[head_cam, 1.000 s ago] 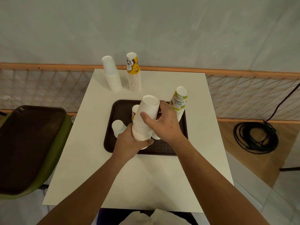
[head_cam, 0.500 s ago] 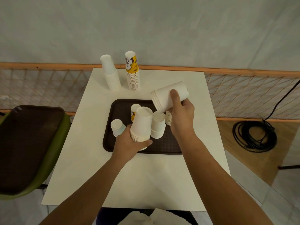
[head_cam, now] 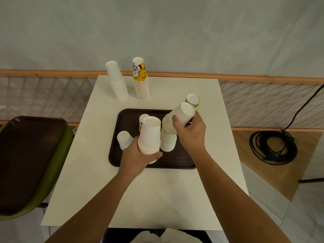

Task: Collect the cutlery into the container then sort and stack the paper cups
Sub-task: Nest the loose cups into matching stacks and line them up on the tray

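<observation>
Two smooth, tapered paper cup stacks (head_cam: 150,135) (head_cam: 182,112)

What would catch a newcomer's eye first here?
Two hands work over a brown tray in the middle of the table: the left hand grips an upright stack of white cups, the right hand holds a second white stack tilted above other cups. At the table's far edge stand a tall white stack and a yellow-printed stack.

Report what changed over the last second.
The right hand pulled the upper white cups off the pile gripped by the left hand, swung them right, now lowers them tilted toward the white stack on the tray. Left grip, far plain stack, yellow stack stayed.
</observation>
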{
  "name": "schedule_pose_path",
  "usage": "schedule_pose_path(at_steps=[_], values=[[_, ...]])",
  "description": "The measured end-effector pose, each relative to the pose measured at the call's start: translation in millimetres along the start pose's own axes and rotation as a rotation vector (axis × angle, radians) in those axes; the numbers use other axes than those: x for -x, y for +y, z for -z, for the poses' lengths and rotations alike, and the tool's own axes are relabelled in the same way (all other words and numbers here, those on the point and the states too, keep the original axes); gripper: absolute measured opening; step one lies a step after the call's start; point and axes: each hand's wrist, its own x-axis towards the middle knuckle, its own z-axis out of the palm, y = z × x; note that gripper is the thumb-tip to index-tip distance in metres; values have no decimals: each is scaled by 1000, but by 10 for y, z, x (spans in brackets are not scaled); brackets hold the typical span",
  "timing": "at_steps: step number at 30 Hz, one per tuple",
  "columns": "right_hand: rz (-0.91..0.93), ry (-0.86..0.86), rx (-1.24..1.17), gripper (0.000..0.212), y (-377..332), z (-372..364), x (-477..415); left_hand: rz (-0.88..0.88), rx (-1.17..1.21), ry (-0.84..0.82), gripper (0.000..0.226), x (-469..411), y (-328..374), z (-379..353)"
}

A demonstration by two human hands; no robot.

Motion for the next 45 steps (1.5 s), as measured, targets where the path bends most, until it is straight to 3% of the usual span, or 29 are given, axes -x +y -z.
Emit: schedule_pose_path(at_steps=[5, 12, 15, 20, 25, 28, 34, 39, 45], values=[[26, -162, 165, 65, 215, -132, 49, 7, 10, -2, 78, 1, 25, 11], [26, -300, 362, 67, 350, -249, 108, 5, -13, -4, 77, 2, 55, 26], [72, -336, 427, 78, 274, -192, 102, 5, -14, 1, 74, -5, 54, 43], [283, -124, 193, 65, -86, -35, 246, -5, -28, 4, 82, -18, 72, 49], [192, -393, 168, 77, -336, -110, 269, -41, 21, -21, 78, -14, 149, 35], [207, -455, 183, 66, -337, -193, 257, -63, 8, -29, 79, -19, 197, 25], [184, -383, 186, 62, -326, -236, 226, -54, -5, -47, 89, -22, 219, 48], [163, -291, 122, 54, -365, -231, 230, -59, -62, -30, 78, -26, 218, 54], [-43, -157, -49, 47, -454, -109, 91, -53, -82, -23, 71, -46, 214, 48]])
